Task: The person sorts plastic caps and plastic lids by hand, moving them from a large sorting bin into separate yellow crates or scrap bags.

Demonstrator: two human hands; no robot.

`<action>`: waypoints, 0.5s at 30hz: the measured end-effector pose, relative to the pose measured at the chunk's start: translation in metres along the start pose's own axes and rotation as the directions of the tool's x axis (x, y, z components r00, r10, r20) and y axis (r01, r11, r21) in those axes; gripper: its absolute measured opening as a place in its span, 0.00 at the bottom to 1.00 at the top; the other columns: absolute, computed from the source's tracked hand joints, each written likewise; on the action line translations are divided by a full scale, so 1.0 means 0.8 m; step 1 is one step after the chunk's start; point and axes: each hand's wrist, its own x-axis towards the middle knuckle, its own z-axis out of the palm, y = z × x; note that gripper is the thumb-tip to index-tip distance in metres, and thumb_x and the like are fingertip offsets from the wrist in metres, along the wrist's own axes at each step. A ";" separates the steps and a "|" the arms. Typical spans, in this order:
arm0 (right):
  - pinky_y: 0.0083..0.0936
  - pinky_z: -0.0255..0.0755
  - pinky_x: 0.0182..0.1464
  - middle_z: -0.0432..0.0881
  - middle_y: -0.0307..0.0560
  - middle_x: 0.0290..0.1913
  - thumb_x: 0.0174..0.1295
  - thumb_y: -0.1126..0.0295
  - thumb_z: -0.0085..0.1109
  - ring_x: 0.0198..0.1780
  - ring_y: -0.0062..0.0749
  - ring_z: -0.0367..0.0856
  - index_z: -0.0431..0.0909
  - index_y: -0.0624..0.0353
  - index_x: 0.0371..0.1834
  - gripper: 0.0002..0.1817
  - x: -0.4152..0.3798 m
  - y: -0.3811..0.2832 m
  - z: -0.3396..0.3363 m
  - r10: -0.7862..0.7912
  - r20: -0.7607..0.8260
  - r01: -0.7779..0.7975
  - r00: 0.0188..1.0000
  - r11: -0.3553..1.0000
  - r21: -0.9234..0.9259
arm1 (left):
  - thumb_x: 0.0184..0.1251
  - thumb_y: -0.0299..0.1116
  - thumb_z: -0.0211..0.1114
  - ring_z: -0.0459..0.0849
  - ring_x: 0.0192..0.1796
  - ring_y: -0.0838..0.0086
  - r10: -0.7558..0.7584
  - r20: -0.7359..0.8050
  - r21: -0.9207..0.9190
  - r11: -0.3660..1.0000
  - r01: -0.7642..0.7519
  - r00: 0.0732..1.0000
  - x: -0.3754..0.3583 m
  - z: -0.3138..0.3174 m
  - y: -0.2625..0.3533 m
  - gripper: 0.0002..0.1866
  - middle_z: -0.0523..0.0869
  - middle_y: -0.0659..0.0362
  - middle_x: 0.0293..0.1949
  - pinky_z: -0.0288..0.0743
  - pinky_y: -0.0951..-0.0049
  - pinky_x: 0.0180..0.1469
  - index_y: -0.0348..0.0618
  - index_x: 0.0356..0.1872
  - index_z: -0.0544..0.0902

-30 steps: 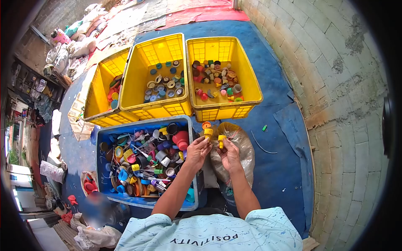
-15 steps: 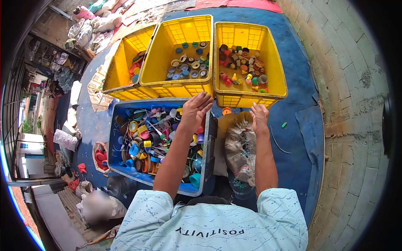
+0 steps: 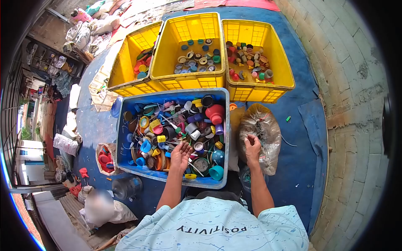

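Observation:
My left hand (image 3: 181, 155) is over the near part of the blue crate (image 3: 227, 138), its palm showing and its fingers apart, holding nothing. Mixed plastic caps and lids fill this crate, among them a red piece (image 3: 215, 113) and a teal cup (image 3: 216, 172). To the right, my right hand (image 3: 252, 147) is above a translucent sack (image 3: 271, 144), with the fingers bent, a gap at the thumb and nothing visible between them. Beyond the blue crate stand three yellow crates, left (image 3: 121, 62), middle (image 3: 157, 50) and right (image 3: 282, 62), each with some caps inside.
A small bag of red pieces (image 3: 105, 159) and a clear plastic jug (image 3: 127, 188) lie left of the blue crate. A blurred shape beside a pale sack (image 3: 122, 212) is at the lower left. A block wall (image 3: 351, 125) runs along the right side.
Both my hands have come back toward my body, the left from near the yellow crates to above the blue crate, the right to above the sack. The camera view has shifted slightly.

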 end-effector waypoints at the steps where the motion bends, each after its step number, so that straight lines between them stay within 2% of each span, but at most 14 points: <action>1: 0.25 0.74 0.49 0.82 0.46 0.42 0.61 0.71 0.60 0.43 0.28 0.80 0.77 0.67 0.48 0.15 -0.004 -0.017 0.008 -0.048 0.002 0.048 0.999 0.999 -0.026 | 0.70 0.34 0.60 0.83 0.41 0.68 -0.028 0.033 0.040 0.999 0.027 0.999 -0.002 0.004 -0.002 0.11 0.84 0.55 0.39 0.82 0.66 0.48 0.36 0.44 0.80; 3: 0.26 0.74 0.48 0.83 0.48 0.41 0.60 0.71 0.60 0.42 0.30 0.81 0.77 0.67 0.48 0.14 -0.016 -0.053 0.029 -0.142 -0.050 0.136 0.989 0.985 -0.102 | 0.70 0.35 0.61 0.84 0.41 0.70 -0.096 0.111 0.152 0.985 0.079 0.989 -0.018 0.017 0.005 0.12 0.84 0.55 0.38 0.81 0.67 0.47 0.36 0.45 0.79; 7: 0.28 0.76 0.42 0.83 0.47 0.37 0.60 0.71 0.60 0.36 0.31 0.82 0.79 0.64 0.46 0.13 -0.063 -0.097 0.075 -0.324 -0.150 0.272 0.934 0.917 -0.291 | 0.70 0.33 0.62 0.85 0.37 0.75 -0.168 0.316 0.308 0.949 0.067 0.934 -0.030 -0.007 0.023 0.09 0.85 0.58 0.37 0.83 0.71 0.44 0.39 0.43 0.78; 9: 0.29 0.75 0.41 0.83 0.47 0.35 0.59 0.72 0.62 0.35 0.31 0.81 0.79 0.63 0.45 0.12 -0.095 -0.106 0.106 -0.356 -0.118 0.300 0.927 0.893 -0.336 | 0.70 0.33 0.62 0.84 0.37 0.76 -0.185 0.352 0.339 0.939 0.060 0.917 -0.029 -0.035 0.038 0.08 0.85 0.58 0.37 0.82 0.73 0.44 0.39 0.43 0.78; 12: 0.31 0.76 0.43 0.82 0.50 0.37 0.57 0.73 0.62 0.37 0.37 0.82 0.80 0.63 0.43 0.11 -0.130 -0.088 0.149 -0.388 0.017 0.346 0.922 0.800 -0.490 | 0.70 0.34 0.62 0.84 0.36 0.77 -0.166 0.314 0.388 0.921 0.034 0.935 -0.037 -0.077 0.072 0.09 0.84 0.59 0.37 0.82 0.74 0.43 0.39 0.42 0.79; 15: 0.35 0.75 0.45 0.81 0.52 0.38 0.56 0.75 0.62 0.39 0.42 0.81 0.80 0.63 0.42 0.11 -0.153 -0.072 0.186 -0.432 0.137 0.432 0.891 0.718 -0.546 | 0.71 0.34 0.62 0.82 0.33 0.80 -0.098 0.279 0.343 0.939 -0.004 0.955 -0.045 -0.121 0.112 0.08 0.84 0.61 0.35 0.82 0.76 0.39 0.40 0.42 0.78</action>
